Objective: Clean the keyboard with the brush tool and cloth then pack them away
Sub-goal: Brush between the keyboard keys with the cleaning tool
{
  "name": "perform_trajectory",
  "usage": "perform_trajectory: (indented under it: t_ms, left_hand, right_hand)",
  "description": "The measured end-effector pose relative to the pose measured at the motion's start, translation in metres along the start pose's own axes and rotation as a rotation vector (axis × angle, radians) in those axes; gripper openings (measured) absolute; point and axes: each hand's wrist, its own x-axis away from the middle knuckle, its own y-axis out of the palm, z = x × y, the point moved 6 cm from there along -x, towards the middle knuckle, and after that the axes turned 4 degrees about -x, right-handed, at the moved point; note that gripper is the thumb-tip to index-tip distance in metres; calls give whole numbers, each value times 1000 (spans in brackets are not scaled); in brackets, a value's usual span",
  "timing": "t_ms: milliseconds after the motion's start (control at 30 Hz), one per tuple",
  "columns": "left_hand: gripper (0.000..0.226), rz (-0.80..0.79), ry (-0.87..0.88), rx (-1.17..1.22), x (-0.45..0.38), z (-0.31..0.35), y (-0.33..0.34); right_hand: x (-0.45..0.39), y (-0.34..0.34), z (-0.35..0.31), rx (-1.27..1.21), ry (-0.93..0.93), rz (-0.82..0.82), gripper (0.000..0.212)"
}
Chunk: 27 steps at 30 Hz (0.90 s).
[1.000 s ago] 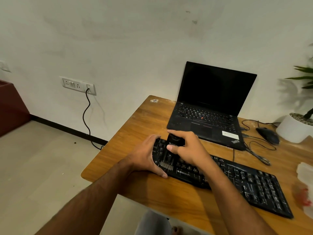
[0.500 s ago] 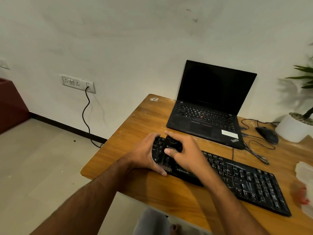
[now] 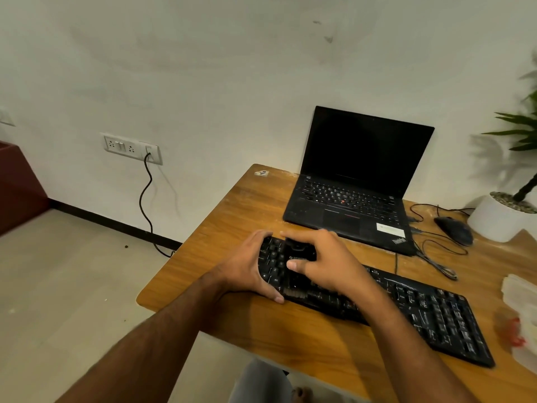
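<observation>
A long black keyboard (image 3: 421, 312) lies slanted across the wooden table (image 3: 290, 338). My left hand (image 3: 250, 266) grips the keyboard's left end, thumb along its front edge. My right hand (image 3: 328, 263) holds a black brush tool (image 3: 299, 257) with its fingers and thumb and presses it onto the keys at the left end. Grey bristles show under it near the keyboard's front edge. A white cloth or packet (image 3: 523, 315) with a red mark lies at the table's right edge, partly cut off.
An open black laptop (image 3: 357, 187) stands behind the keyboard. To its right lie a black mouse (image 3: 454, 229) and loose cables (image 3: 436, 251), then a white plant pot (image 3: 502, 216). A cable hangs from the wall socket (image 3: 132, 148) on the left.
My right hand has slid the brush tool a little towards the keyboard's front edge and back over the left keys. My left hand keeps its hold on the keyboard's end.
</observation>
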Motion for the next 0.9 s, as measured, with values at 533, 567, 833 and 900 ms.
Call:
perform_trajectory:
  t_ms: [533, 567, 833, 900]
  left_hand:
    - [148, -9, -11, -14, 1, 3, 1]
    - [148, -11, -17, -14, 1, 3, 1]
    - [145, -14, -21, -26, 2, 2, 1]
    - [142, -8, -19, -29, 2, 4, 0]
  right_hand:
    - [0, 2, 1, 20, 35, 133, 61]
    - [-1, -1, 4, 52, 64, 96, 61]
    - [-3, 1, -8, 16, 2, 113, 60]
    - [-2, 0, -2, 43, 32, 77, 60]
